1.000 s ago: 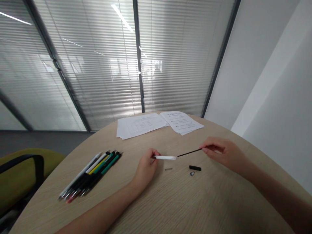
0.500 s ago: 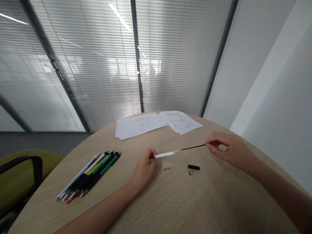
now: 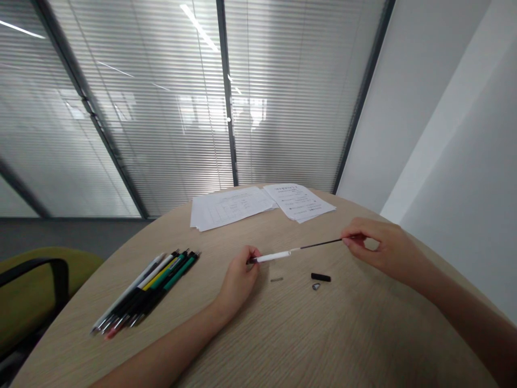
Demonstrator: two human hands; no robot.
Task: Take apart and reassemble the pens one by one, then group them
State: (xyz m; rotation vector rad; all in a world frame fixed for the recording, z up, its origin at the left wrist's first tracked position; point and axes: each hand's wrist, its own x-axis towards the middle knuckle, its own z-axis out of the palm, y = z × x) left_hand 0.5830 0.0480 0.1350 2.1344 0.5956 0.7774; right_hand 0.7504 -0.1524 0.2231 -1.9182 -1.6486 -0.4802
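Observation:
My left hand [image 3: 238, 277] is closed around the rear of a white pen barrel [image 3: 274, 256], held just over the table and pointing right. Between thumb and fingertips, my right hand [image 3: 377, 245] pinches one end of a thin dark ink refill [image 3: 321, 244]. The refill's pale tip [image 3: 295, 249] lies at the barrel's open end; whether it is inside cannot be made out. On the table below are a small spring [image 3: 277, 279], a black grip sleeve [image 3: 320, 277] and a silver pen tip cone [image 3: 315, 286].
A row of several pens [image 3: 147, 291], white, yellow, green and black, lies at the left of the round wooden table [image 3: 258, 345]. Printed papers [image 3: 232, 207] lie at the far edge. A green chair [image 3: 36, 291] with a black armrest stands at the left.
Both hands hold nearly the same pose. The right hand and refill have shifted very slightly right; the barrel and the loose parts look unchanged.

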